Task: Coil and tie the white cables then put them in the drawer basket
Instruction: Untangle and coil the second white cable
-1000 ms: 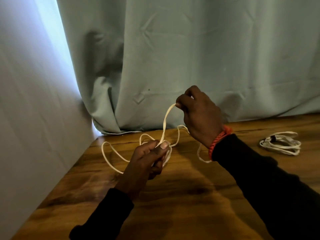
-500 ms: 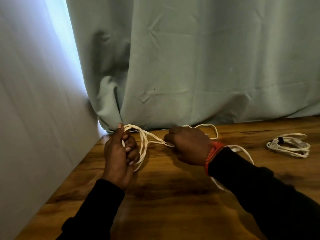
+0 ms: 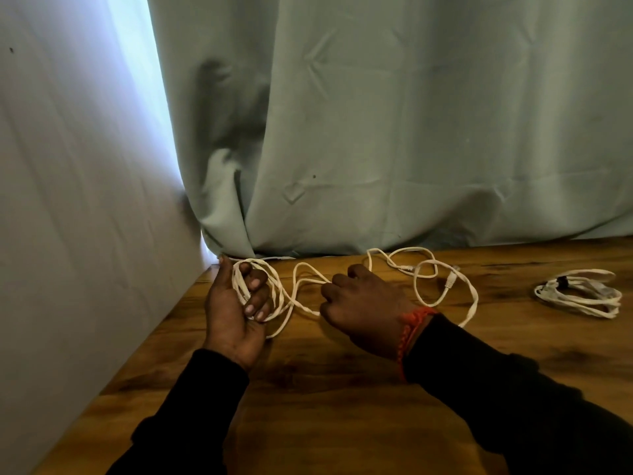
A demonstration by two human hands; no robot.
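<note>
Two white cables are lying in view: a loose cable (image 3: 424, 269) being wound, and a coiled cable (image 3: 579, 293) sitting already bundled with a dark tie at the right of the tabletop (image 3: 308, 406). Coiling is the step in hand. The left hand (image 3: 236, 303) is holding several loops, its fingers curled around them in a close grip, palm turned up. The right hand (image 3: 363, 303) is pinching the strand just beside those loops, its grip narrow around the cable. Behind the right hand the rest of the cable is trailing in slack bends across the tabletop, with a plug (image 3: 449, 282) lying near the curtain (image 3: 376, 132).

Next, as I judge it, the right hand is going to have to feed another turn across to the left, keeping the slack from knotting where the bends are crossing. No drawer basket is showing.

Room is tight on the left, where the left hand is working close to the wall (image 3: 85, 200) and the tabletop's corner; the near tabletop and the stretch toward the coiled cable are offering open space.
</note>
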